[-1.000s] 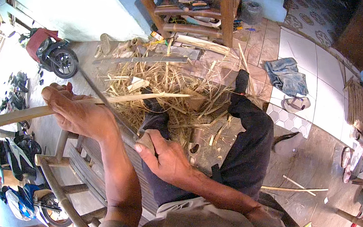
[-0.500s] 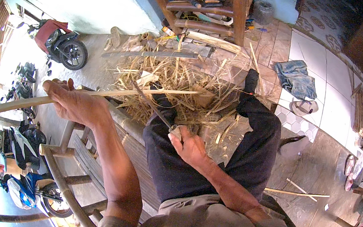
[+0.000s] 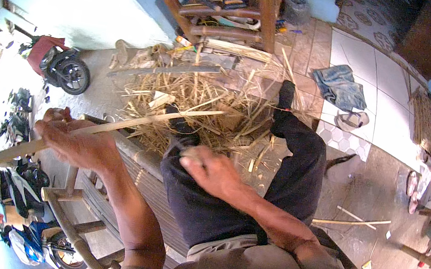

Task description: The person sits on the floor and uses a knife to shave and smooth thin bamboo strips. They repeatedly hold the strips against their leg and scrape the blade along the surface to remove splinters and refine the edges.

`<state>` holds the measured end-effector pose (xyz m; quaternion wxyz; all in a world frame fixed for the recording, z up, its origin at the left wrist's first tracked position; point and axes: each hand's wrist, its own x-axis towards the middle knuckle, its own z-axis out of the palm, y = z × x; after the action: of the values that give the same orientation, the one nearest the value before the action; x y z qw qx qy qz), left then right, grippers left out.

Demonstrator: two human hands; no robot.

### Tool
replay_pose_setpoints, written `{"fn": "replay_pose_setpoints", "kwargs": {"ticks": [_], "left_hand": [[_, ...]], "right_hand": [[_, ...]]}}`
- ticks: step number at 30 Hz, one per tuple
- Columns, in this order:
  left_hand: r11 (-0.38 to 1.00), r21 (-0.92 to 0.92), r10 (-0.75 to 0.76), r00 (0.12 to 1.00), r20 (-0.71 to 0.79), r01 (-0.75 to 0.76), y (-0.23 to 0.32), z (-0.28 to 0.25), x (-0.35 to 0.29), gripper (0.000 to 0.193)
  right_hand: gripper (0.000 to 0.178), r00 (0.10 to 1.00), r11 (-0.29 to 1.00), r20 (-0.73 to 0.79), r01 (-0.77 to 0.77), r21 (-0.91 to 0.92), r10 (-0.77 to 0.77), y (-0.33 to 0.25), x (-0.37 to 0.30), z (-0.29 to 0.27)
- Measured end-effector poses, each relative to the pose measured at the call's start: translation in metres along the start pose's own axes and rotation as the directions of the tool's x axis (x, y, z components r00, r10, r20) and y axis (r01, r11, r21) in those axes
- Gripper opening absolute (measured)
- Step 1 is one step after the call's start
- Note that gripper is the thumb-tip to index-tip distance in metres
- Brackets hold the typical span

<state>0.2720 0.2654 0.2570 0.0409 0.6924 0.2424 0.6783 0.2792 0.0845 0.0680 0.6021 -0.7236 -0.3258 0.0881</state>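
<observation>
My left hand is closed around a long split bamboo strip. The strip slants from the lower left, where it is thicker and darker, up to a pale thin end over the shavings. Over my bent left knee, my right hand is closed on the handle of a knife. Motion smears this hand and the handle, and the blade cannot be made out now. The knife is apart from the pale end of the strip. Beneath and beyond them lies a heap of bamboo shavings around my feet.
I sit on a slatted bamboo bench. Beyond the heap stands a bamboo stand with tools on it. Denim shorts and a sandal lie to the right. Motorbikes stand at left; thin sticks lie right.
My right hand has moved up and left, and the knife blade, visible before, is now lost in blur. My left hand and the strip have shifted slightly left and down in the picture.
</observation>
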Motion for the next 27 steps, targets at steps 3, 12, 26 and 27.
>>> {"fn": "replay_pose_setpoints", "kwargs": {"ticks": [3, 12, 26, 27], "left_hand": [[0.602, -0.722, -0.371, 0.92, 0.127, 0.342, 0.013, 0.004, -0.004, 0.006], [0.739, -0.611, -0.301, 0.951, 0.078, 0.284, 0.006, 0.016, 0.006, 0.037], [0.988, -0.155, -0.019, 1.0, -0.008, 0.018, -0.044, 0.015, 0.012, 0.023], [0.977, -0.193, -0.097, 0.995, -0.016, 0.092, -0.037, 0.021, 0.011, 0.022]], "right_hand": [[0.039, 0.956, 0.954, 0.082, 0.269, 0.132, -0.281, -0.016, 0.027, -0.004], [0.042, 0.954, 0.963, 0.145, 0.249, 0.1, -0.261, 0.009, 0.045, 0.005], [0.048, 0.981, 0.949, 0.145, -0.079, -0.307, 0.128, 0.029, 0.05, 0.019], [0.049, 0.993, 0.962, 0.073, -0.072, -0.262, 0.094, 0.029, 0.055, 0.016]]}}
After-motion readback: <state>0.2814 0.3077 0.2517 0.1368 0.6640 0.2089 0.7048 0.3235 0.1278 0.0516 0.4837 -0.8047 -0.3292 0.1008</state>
